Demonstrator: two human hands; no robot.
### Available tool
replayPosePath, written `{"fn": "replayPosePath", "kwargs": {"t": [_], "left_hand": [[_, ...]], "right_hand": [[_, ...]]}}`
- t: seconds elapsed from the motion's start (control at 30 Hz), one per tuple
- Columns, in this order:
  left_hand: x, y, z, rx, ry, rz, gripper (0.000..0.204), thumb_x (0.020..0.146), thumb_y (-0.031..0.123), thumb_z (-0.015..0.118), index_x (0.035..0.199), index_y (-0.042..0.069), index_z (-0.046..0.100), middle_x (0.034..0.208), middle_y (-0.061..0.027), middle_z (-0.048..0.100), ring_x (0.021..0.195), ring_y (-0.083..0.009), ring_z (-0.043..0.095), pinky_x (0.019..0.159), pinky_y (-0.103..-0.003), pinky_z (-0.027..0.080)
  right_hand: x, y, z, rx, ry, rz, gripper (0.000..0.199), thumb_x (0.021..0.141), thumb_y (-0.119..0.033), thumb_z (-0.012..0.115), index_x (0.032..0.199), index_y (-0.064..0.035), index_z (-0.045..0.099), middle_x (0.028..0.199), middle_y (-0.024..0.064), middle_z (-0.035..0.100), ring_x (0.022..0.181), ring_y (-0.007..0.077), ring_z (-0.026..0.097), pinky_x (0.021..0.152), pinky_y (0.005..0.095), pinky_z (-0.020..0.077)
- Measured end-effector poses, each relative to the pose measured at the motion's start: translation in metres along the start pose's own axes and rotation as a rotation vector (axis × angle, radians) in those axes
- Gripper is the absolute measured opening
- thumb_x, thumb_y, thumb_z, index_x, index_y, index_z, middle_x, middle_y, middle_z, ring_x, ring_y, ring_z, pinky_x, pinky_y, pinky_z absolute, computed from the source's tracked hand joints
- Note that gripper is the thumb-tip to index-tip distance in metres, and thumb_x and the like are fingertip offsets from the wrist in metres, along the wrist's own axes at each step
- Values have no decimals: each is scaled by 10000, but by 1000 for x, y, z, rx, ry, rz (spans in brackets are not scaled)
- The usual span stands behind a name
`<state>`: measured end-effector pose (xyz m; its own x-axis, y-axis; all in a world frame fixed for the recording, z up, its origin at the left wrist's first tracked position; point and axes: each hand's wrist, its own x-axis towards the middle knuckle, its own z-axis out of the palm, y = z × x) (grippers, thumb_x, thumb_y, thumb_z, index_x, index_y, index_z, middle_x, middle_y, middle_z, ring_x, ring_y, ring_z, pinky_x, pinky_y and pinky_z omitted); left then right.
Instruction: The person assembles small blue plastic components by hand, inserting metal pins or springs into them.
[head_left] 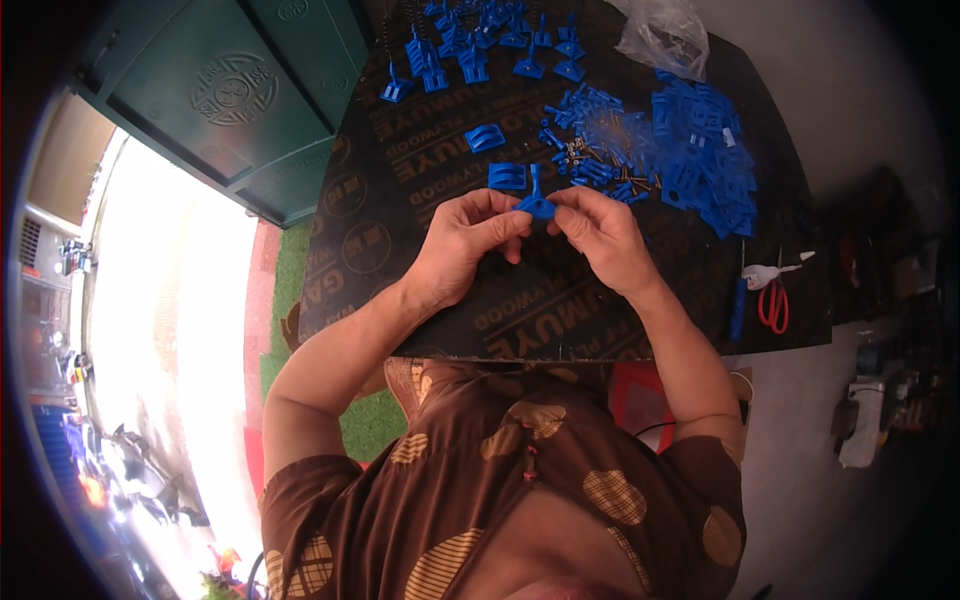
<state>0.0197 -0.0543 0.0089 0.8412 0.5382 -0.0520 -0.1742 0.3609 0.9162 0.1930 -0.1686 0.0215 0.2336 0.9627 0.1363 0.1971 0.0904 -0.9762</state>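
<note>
Between my two hands is a blue plastic part [538, 207] with a flat base and a thin upright stem. My left hand [462, 243] pinches its left side between thumb and fingers. On the right side, the thumb and fingertips of my right hand [610, 243] are closed on the same part. Just beyond my left fingers lies a blue curved piece [507, 177], and a second curved blue piece [486, 138] rests farther off. Small blue pins and metal screws [600, 150] are heaped beyond my right hand.
A pile of flat blue pieces [705, 150] covers the table's right side, below a clear plastic bag [665, 38]. Several stemmed blue assemblies [475, 65] stand at the far left. Red-handled cutters [773, 300] and a blue-handled screwdriver [738, 308] lie near the right edge.
</note>
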Motion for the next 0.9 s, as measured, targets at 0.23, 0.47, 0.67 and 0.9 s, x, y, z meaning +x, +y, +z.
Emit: {"fn": "replayPosePath", "kwargs": {"t": [0.23, 0.47, 0.67, 0.9], "left_hand": [[0, 1, 1, 3, -2, -11, 280, 886, 168, 672, 1059, -29, 572, 899, -95, 651, 700, -166, 603, 675, -281, 500], [0, 1, 0, -3, -4, -20, 312, 898, 192, 658, 1088, -34, 560, 908, -94, 642, 711, -160, 600, 684, -276, 500], [0, 1, 0, 7, 2, -34, 311, 896, 196, 659, 1082, -35, 565, 897, -92, 644, 709, -159, 598, 687, -275, 499], [0, 0, 0, 31, -4, -23, 299, 887, 176, 667, 1075, -35, 569, 892, -90, 648, 710, -160, 598, 683, -277, 498]], "right_hand": [[0, 0, 0, -7, -1, -12, 295, 951, -256, 601, 1041, 23, 631, 836, 31, 636, 753, 77, 556, 664, 227, 451], [1, 3, 0, -19, 18, -30, 279, 945, -239, 610, 1043, 21, 634, 843, 35, 645, 753, 73, 560, 656, 226, 451], [2, 10, -1, -36, 22, -57, 268, 945, -242, 611, 1027, 12, 638, 817, 17, 634, 711, 61, 526, 621, 225, 428], [1, 6, 1, -17, 42, -78, 266, 945, -246, 611, 1016, 9, 641, 783, -1, 614, 675, 49, 489, 591, 218, 402]]}}
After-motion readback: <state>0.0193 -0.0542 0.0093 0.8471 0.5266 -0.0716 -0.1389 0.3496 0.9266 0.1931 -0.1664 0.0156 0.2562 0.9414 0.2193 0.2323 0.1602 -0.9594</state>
